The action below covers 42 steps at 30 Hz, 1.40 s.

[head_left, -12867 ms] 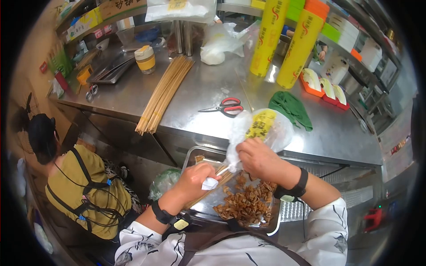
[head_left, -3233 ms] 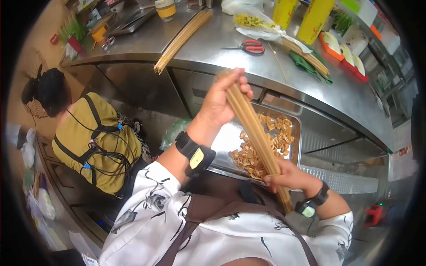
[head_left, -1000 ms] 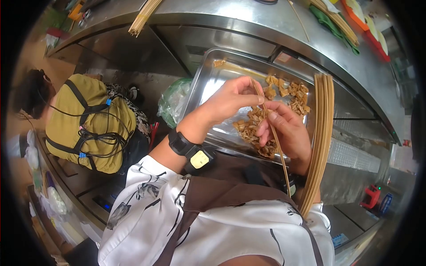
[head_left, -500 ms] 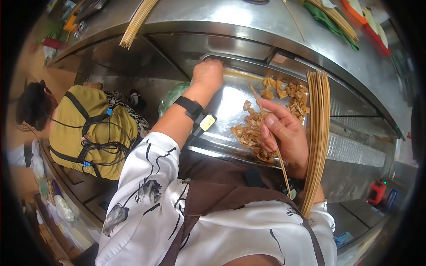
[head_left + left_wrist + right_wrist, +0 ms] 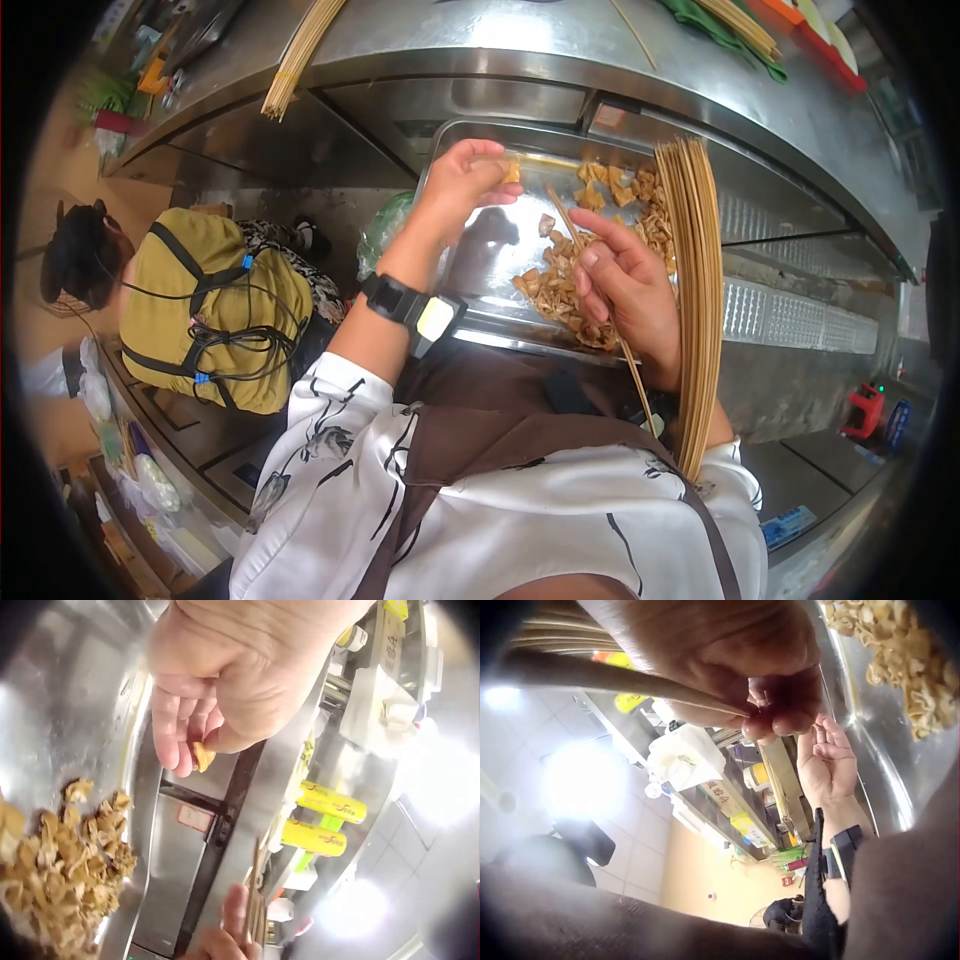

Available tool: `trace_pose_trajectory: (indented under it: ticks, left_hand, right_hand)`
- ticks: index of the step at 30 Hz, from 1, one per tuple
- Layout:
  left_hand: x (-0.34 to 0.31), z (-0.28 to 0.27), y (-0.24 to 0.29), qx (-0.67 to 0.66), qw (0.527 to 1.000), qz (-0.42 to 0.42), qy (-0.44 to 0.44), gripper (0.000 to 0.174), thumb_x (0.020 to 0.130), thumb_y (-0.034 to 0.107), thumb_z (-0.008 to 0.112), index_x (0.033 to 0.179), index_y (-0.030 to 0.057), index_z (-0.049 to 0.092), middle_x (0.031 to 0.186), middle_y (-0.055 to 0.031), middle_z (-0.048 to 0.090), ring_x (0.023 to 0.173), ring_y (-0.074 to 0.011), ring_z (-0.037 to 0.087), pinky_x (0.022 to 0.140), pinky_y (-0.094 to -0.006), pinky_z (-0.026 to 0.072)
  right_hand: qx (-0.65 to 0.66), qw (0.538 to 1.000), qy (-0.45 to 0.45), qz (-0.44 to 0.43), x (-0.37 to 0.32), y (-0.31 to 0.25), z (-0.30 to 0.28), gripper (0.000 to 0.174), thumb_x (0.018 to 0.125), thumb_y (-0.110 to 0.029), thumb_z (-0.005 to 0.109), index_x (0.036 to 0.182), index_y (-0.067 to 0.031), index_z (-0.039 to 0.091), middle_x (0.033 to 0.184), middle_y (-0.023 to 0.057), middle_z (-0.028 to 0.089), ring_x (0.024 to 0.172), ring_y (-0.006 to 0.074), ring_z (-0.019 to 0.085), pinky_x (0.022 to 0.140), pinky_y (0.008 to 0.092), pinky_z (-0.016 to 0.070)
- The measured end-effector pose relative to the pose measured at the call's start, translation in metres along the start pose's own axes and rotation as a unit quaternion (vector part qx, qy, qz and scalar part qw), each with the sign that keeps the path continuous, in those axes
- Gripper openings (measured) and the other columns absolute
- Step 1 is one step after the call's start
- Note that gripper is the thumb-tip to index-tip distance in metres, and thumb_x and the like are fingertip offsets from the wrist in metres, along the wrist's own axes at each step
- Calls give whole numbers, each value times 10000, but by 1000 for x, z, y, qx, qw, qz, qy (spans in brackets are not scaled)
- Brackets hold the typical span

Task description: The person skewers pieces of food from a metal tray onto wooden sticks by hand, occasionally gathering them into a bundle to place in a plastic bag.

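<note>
Brown piece [image 5: 203, 757]: above the tray [image 5: 475, 270], in a narrow pinch between thumb and fingers of the left hand [image 5: 462, 190]. Judgement: pinch lightly at the edge, middle left bare; hold the skewer [image 5: 563, 212] steady, its tip clear of the fingertips. Piece appears small, irregular, yellowish-brown. Right hand [image 5: 630, 290] pinches the skewer, apart from the piece. Similar loose pieces [image 5: 560, 300] lie heaped in the tray; skewer bundle [image 5: 697, 300] beside the right hand.
</note>
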<state>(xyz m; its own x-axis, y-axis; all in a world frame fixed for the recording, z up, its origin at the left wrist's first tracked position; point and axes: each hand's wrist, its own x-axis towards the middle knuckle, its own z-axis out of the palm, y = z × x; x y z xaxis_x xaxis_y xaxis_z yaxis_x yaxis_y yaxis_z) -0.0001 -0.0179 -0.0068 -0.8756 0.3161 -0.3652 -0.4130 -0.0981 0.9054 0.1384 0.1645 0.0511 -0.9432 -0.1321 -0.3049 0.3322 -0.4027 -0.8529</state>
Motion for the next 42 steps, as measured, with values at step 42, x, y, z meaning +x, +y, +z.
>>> trace_pose_trajectory:
  ticks: [42]
  left_hand:
    - [-81,56,7,283,889,320,-162,124,760,-20,636,875,7,599,853,-64,620,779,-156,611,721,-252,485]
  right_hand:
    - [7,999,43,2,-7,1,-11,148,845,-106,626,941,-24,549,586,-51,491,407,2,363,353,181,237]
